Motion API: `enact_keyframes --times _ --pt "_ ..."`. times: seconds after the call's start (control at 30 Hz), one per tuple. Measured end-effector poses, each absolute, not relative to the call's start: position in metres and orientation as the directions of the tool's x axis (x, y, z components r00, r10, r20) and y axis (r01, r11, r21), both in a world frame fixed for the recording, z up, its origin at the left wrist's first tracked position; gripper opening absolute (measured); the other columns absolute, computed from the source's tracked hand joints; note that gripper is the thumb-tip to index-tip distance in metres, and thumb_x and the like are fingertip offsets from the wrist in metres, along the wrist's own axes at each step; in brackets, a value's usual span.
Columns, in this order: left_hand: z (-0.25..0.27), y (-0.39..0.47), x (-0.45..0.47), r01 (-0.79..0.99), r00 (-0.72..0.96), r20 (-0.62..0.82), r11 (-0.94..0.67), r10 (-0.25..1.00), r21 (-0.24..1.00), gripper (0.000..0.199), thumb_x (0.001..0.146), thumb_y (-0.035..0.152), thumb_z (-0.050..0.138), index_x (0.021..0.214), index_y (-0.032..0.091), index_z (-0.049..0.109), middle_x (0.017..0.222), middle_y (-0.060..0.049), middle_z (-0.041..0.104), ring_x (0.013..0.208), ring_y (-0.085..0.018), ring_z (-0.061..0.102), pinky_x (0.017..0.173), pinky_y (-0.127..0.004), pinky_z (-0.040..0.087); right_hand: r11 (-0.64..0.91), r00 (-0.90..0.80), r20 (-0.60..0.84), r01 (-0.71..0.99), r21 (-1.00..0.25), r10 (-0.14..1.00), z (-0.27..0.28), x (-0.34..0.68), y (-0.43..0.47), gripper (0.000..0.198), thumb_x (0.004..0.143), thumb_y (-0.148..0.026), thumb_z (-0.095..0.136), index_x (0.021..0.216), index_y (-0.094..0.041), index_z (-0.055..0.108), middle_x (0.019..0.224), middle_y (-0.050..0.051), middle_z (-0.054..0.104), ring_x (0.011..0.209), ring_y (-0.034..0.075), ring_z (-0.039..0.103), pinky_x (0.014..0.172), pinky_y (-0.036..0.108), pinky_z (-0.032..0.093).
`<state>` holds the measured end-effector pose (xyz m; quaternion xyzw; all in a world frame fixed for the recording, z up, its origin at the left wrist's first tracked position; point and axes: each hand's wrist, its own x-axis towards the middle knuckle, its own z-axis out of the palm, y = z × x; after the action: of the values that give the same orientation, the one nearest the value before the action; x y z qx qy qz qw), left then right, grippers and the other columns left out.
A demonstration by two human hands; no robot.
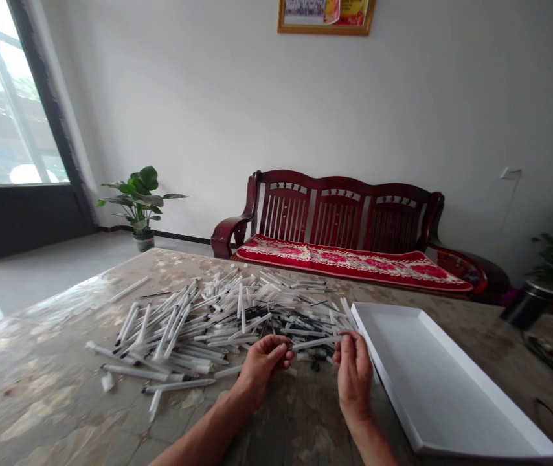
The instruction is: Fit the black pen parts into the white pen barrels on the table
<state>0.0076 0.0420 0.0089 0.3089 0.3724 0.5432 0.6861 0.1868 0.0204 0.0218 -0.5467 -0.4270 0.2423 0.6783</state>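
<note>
1. two bare hands meet over a table (38, 404) with a mottled, stone-patterned top, one slim translucent white pen barrel (316, 343) between them.
2. the left hand (267, 359) has its thumb and forefinger together, clamped at the barrel's left end; the fingertips hide what the tip looks like.
3. the right hand (355, 369) pinches the opposite end between thumb and fingers.
4. the barrel lies nearly level, above the near edge of a loose heap of white pens (174, 330), which spreads mostly to the left and beyond the hands.
5. slender black pieces (305, 322), too small to identify, lie in the heap just beyond the held barrel.
6. a shallow white tray (451, 382) sits just beside the right hand.
7. past the table stands a dark red wooden bench (339, 213) with a floral red runner (335, 257).
</note>
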Motion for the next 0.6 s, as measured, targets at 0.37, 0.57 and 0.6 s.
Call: enact_keyframes --times 0.37,0.57,0.6 --pt "0.008 0.052 -0.002 -0.403 -0.216 0.02 -0.108 0.976 0.909 0.036 0.055 0.041 0.085 0.077 0.016 0.072 0.075 -0.004 0.073 0.073 -0.02 0.072 0.07 -0.03 0.059 0.32 0.794 0.095 -0.13 -0.938 0.601 0.023 0.212 0.043 0.029 0.083 -0.051 0.054 0.083 -0.022 0.054 0.06 -0.007 0.055 0.048 0.01 0.048 0.042 0.02 0.035" --pt "0.001 0.046 0.005 -0.267 -0.066 0.072 -0.087 0.995 0.96 0.061 0.068 0.046 0.077 0.121 0.018 0.066 0.088 -0.007 0.076 0.091 -0.026 0.072 0.079 -0.034 0.058 0.271 0.721 0.121 -0.097 -0.958 0.683 0.018 0.206 0.041 0.031 0.084 -0.053 0.054 0.088 -0.022 0.056 0.067 -0.004 0.062 0.051 0.011 0.052 0.043 0.021 0.038" --pt "0.002 0.044 0.006 -0.251 -0.043 0.073 -0.082 0.996 0.965 0.061 0.07 0.046 0.075 0.124 0.018 0.064 0.094 -0.008 0.076 0.09 -0.025 0.072 0.075 -0.033 0.058 0.254 0.682 0.128 -0.087 -0.963 0.72 0.017 0.202 0.04 0.032 0.084 -0.053 0.054 0.089 -0.022 0.057 0.066 -0.003 0.062 0.051 0.012 0.053 0.042 0.021 0.038"
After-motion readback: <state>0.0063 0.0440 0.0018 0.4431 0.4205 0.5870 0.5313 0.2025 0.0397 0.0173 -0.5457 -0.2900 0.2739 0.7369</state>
